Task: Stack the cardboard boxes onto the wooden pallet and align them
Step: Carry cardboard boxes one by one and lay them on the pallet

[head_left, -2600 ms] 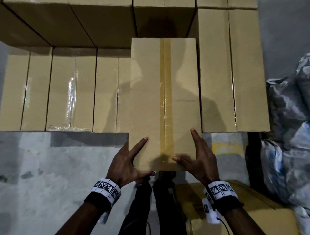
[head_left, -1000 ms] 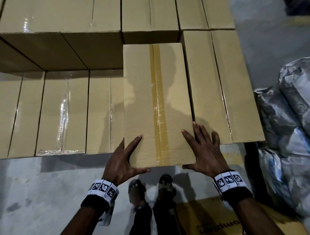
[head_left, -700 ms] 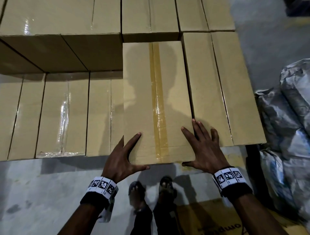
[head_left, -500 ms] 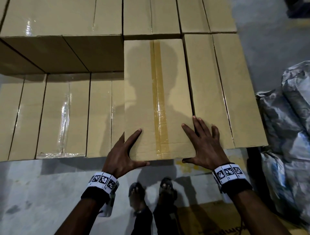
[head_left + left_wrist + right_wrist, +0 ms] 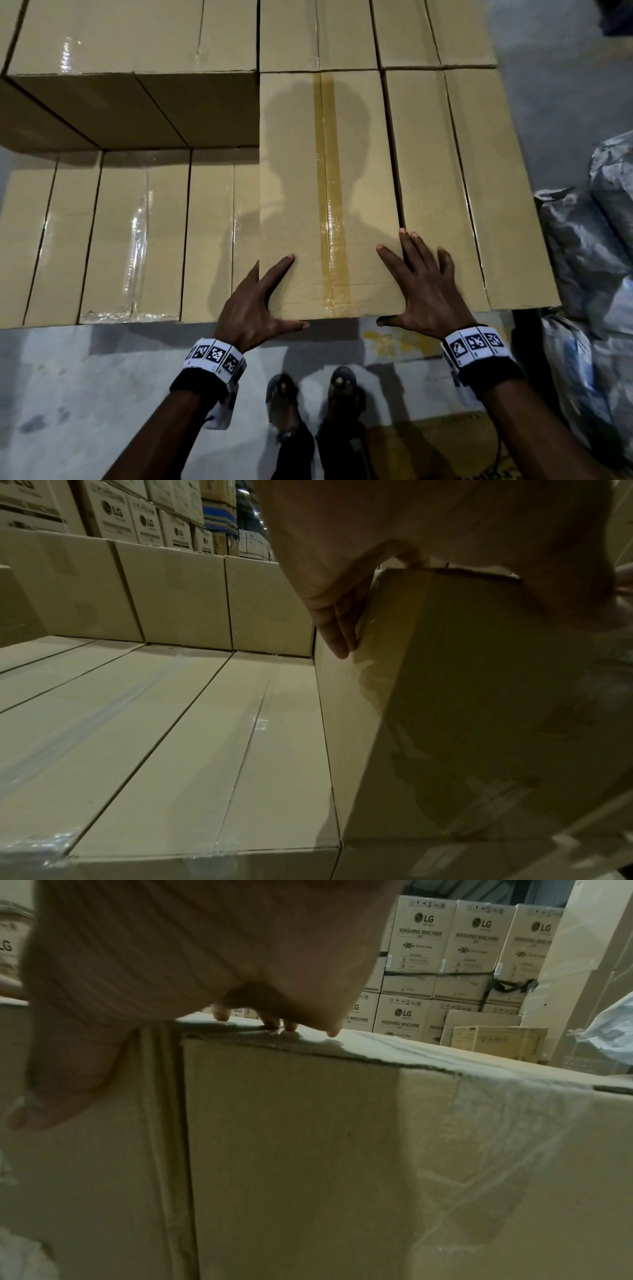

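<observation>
A brown-taped cardboard box (image 5: 325, 192) lies on the upper layer of the stack, between a taller back row and a right neighbour box (image 5: 455, 192). Its near end is almost level with that neighbour's. My left hand (image 5: 263, 301) is at its near left corner, index on top, thumb along the near face. In the left wrist view its fingers (image 5: 335, 631) lie straight against the box's left side (image 5: 342, 723). My right hand (image 5: 421, 287) lies flat across the seam between the two boxes, thumb on the near face. The pallet is hidden.
Lower-layer boxes (image 5: 137, 240) lie to the left, one step down. Grey plastic-wrapped bundles (image 5: 589, 274) crowd the right side. Another carton (image 5: 445, 452) lies on the concrete floor beside my feet (image 5: 308, 394). Stacked washing-machine cartons (image 5: 445, 947) stand behind.
The taped box has slid away from me onto the stack, until its far end meets the back row. Both hands moved forward with it.
</observation>
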`<state>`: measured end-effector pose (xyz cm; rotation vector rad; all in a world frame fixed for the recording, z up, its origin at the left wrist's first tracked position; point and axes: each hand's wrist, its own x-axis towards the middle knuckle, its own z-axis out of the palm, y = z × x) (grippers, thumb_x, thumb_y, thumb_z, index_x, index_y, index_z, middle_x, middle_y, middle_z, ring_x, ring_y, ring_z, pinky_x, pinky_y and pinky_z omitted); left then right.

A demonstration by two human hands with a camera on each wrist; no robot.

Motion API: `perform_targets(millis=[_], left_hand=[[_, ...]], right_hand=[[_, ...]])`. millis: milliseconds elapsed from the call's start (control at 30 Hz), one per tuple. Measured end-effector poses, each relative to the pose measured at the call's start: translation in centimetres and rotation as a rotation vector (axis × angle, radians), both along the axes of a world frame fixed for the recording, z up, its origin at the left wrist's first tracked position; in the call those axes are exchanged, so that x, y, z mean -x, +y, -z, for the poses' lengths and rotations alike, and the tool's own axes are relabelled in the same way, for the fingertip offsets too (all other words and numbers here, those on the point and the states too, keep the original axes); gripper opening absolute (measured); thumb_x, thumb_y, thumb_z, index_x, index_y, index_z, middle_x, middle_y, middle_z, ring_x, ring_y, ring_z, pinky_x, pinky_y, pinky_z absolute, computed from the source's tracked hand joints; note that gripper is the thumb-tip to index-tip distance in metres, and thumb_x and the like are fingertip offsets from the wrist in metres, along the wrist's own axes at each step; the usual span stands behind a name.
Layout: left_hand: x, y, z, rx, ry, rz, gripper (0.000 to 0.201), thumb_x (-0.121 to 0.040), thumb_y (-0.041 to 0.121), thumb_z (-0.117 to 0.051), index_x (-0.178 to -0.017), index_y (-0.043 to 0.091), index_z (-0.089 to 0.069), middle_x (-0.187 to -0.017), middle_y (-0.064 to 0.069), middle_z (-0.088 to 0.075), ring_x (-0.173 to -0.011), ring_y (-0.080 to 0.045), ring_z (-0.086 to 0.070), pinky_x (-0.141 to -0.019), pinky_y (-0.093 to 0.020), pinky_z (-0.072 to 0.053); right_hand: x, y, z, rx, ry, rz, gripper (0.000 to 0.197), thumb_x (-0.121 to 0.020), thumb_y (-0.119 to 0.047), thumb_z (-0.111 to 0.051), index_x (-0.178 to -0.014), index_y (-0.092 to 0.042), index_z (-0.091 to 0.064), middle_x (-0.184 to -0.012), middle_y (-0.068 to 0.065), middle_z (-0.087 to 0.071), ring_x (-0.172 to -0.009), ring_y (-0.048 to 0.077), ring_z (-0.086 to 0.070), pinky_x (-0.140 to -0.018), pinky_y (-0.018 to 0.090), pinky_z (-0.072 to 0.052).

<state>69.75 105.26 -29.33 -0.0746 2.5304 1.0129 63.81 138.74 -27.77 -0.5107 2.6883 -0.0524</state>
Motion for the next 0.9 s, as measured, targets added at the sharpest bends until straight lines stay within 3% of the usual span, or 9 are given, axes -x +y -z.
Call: perform_targets(millis=[200, 367, 467, 533, 600, 700, 800, 900], left_hand=[[-0.1, 0.1, 0.0, -0.006, 0.015, -0.014, 0.123, -0.051, 0.082, -0.083, -0.152, 0.068, -0.014, -0.164, 0.0, -0.036, -0.153, -0.027, -0.031, -0.115, -0.052, -0.043], [-0.3, 0.3, 0.0, -0.024, 0.015, -0.015, 0.123, -0.052, 0.079, -0.084, -0.152, 0.069, -0.013, -0.166, -0.003, -0.032, -0.154, -0.027, -0.029, -0.116, -0.053, -0.041], [-0.6, 0.7, 0.0, 0.01, 0.035, -0.029, 0.126, -0.051, 0.08, -0.082, -0.154, 0.065, -0.012, -0.172, -0.005, -0.012, -0.156, -0.03, -0.023, -0.118, -0.057, -0.039], [-1.2, 1.4, -0.1, 0.113, 0.175, -0.024, 0.126, -0.052, 0.083, -0.079, -0.159, 0.054, -0.02, -0.174, -0.004, 0.005, -0.158, -0.032, -0.015, -0.12, -0.059, -0.033], [-1.9, 2.6, -0.4, 0.243, 0.36, 0.02, 0.122, -0.059, 0.085, -0.077, -0.161, 0.04, -0.027, -0.174, -0.01, 0.002, -0.159, -0.036, -0.01, -0.119, -0.065, -0.029], [-2.6, 5.3, -1.1, 0.291, 0.468, 0.099, 0.11, -0.073, 0.079, -0.07, -0.162, 0.034, -0.023, -0.174, -0.01, -0.004, -0.159, -0.033, -0.008, -0.121, -0.063, -0.022], [-1.7, 8.7, -1.2, 0.258, 0.474, 0.264, 0.098, -0.084, 0.073, -0.066, -0.163, 0.033, -0.024, -0.174, -0.008, -0.006, -0.16, -0.031, -0.008, -0.123, -0.06, -0.02], [0.1, 12.2, -1.0, 0.27, 0.469, 0.418, 0.096, -0.087, 0.072, -0.062, -0.164, 0.034, -0.018, -0.174, -0.008, -0.002, -0.16, -0.031, -0.004, -0.124, -0.06, -0.018]], right_hand=[[0.0, 0.1, 0.2, 0.015, 0.004, 0.002, 0.143, -0.053, -0.084, -0.078, -0.162, -0.042, 0.006, -0.171, 0.006, 0.02, -0.158, 0.026, 0.015, -0.121, 0.064, -0.007], [-0.1, 0.2, 0.2, 0.04, -0.004, 0.005, 0.143, -0.053, -0.085, -0.076, -0.162, -0.043, 0.008, -0.171, 0.004, 0.022, -0.158, 0.025, 0.017, -0.121, 0.064, -0.006], [-0.5, 0.4, 0.0, 0.084, 0.0, -0.001, 0.14, -0.055, -0.088, -0.073, -0.162, -0.043, 0.005, -0.17, -0.001, 0.024, -0.158, 0.024, 0.016, -0.122, 0.063, -0.006], [-1.4, 1.0, -0.3, 0.169, 0.06, 0.033, 0.133, -0.059, -0.089, -0.069, -0.164, -0.04, -0.004, -0.172, -0.004, 0.016, -0.159, 0.022, 0.01, -0.123, 0.063, -0.011], [-2.7, 2.0, -0.7, 0.323, 0.175, 0.131, 0.121, -0.067, -0.085, -0.068, -0.164, -0.034, -0.016, -0.174, -0.005, 0.002, -0.16, 0.02, -0.002, -0.123, 0.059, -0.015], [-4.0, 3.9, -0.9, 0.488, 0.347, 0.374, 0.101, -0.081, -0.071, -0.065, -0.162, -0.025, -0.028, -0.172, -0.002, -0.016, -0.158, 0.021, -0.017, -0.123, 0.049, -0.017], [-3.5, 8.2, 1.0, 0.548, 0.525, 0.65, 0.085, -0.089, -0.058, -0.067, -0.158, -0.019, -0.035, -0.166, 0.008, -0.031, -0.154, 0.027, -0.029, -0.118, 0.059, -0.032], [-2.2, 12.9, 2.7, 0.642, 0.675, 0.97, 0.086, -0.088, -0.058, -0.072, -0.157, -0.023, -0.034, -0.16, 0.012, -0.037, -0.149, 0.03, -0.038, -0.114, 0.057, -0.04]])
